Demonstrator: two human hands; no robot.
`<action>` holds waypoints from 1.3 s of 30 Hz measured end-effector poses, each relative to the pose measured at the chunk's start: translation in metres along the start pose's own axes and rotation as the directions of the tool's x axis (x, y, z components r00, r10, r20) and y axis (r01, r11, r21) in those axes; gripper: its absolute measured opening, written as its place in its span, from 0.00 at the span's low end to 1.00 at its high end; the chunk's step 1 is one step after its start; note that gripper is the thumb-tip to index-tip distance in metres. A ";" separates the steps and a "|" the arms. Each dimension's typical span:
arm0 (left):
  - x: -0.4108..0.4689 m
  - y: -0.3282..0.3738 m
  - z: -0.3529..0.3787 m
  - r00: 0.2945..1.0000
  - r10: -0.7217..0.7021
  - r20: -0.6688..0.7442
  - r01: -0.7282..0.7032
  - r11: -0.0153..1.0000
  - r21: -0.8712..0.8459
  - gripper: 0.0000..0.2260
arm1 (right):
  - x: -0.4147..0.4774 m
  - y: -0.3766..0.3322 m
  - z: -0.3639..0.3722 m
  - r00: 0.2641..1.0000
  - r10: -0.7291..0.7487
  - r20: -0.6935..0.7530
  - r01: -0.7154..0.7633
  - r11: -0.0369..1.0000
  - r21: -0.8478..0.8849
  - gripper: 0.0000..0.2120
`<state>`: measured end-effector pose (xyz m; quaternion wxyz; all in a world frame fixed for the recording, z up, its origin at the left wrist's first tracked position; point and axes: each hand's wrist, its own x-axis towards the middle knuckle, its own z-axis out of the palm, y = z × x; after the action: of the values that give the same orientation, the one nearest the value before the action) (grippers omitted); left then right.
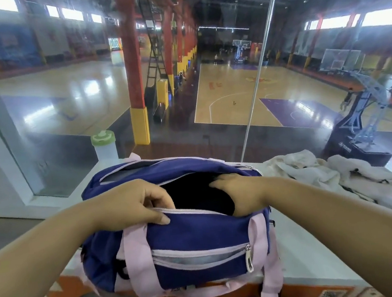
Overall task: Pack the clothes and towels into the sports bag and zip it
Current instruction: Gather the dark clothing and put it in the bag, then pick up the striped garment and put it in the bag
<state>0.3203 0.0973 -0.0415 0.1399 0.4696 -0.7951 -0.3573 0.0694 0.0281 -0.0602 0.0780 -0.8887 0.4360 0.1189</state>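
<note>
Head view: a white ledge (308, 250) is seen running along a large glass window (61, 103), beyond which an indoor basketball hall is laid out, with polished wooden courts, red and yellow pillars and a blue hoop stand at the right. An orange patterned edge is visible along the near side of the ledge.

At the far left of the ledge, against the glass, a translucent bottle (105, 147) with a pale green lid is stood upright, just behind the bag.

In the middle, the sports bag (196, 242), navy with pink straps and pink zips, is rested on the ledge. Its main zip is undone and the mouth is held wide; only dark interior is shown, and what lies inside cannot be made out. The front pocket zip is shown partly open, with the silver pull hanging at its right end.

The left hand (133, 205) is closed on the near rim of the opening, thumb pressed outside against the fabric and fingers curled over the zip. The right hand (237, 192) is pushed into the right end of the opening, fingers spread against the far rim.

To the right, near the bag, white clothes and towels (329, 176) with dark markings are heaped loosely on the ledge, outside the bag.
</note>
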 end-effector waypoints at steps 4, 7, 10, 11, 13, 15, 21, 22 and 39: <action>0.003 0.006 0.006 0.999 -0.009 -0.044 0.011 1.000 0.029 0.03 | -0.018 0.001 -0.018 1.000 0.018 -0.016 -0.014 0.976 0.217 0.37; 0.009 0.021 0.010 0.999 0.015 -0.050 -0.013 0.999 0.042 0.03 | -0.042 0.005 -0.036 0.998 0.035 -0.053 -0.008 0.895 0.446 0.30; 0.019 0.040 0.019 0.997 0.047 -0.062 -0.044 0.997 0.060 0.03 | -0.073 0.014 -0.045 0.985 0.078 -0.153 0.009 0.866 0.500 0.22; 0.023 0.047 0.023 0.996 0.055 -0.069 -0.050 0.996 0.071 0.02 | -0.084 0.020 -0.044 0.979 0.104 -0.174 -0.003 0.866 0.500 0.20; 0.034 0.063 0.033 0.995 0.075 -0.065 -0.071 0.995 0.069 0.01 | -0.109 0.034 -0.039 0.966 0.169 -0.196 -0.047 0.860 0.509 0.19; 0.050 0.079 0.048 0.995 0.094 -0.034 -0.092 0.993 0.079 0.01 | -0.136 0.052 -0.025 0.947 0.248 -0.207 -0.108 0.847 0.521 0.19; 0.115 0.127 0.112 0.972 0.204 0.120 -0.216 0.972 0.093 0.03 | -0.221 0.117 0.040 0.865 0.498 -0.059 -0.414 0.774 0.479 0.22; 0.128 0.135 0.124 0.966 0.214 0.148 -0.228 0.970 0.089 0.03 | -0.235 0.126 0.049 0.845 0.535 -0.018 -0.465 0.750 0.471 0.22; 0.305 0.206 0.299 0.881 0.372 0.291 -0.457 0.827 0.326 0.20 | -0.303 0.252 0.157 0.420 0.907 -0.028 -0.800 0.385 0.460 0.53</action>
<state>-0.1385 0.0323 -0.1429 0.0326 0.2612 -0.9431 -0.2034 -0.3322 0.1418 -0.1351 0.1124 -0.5037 0.8538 -0.0690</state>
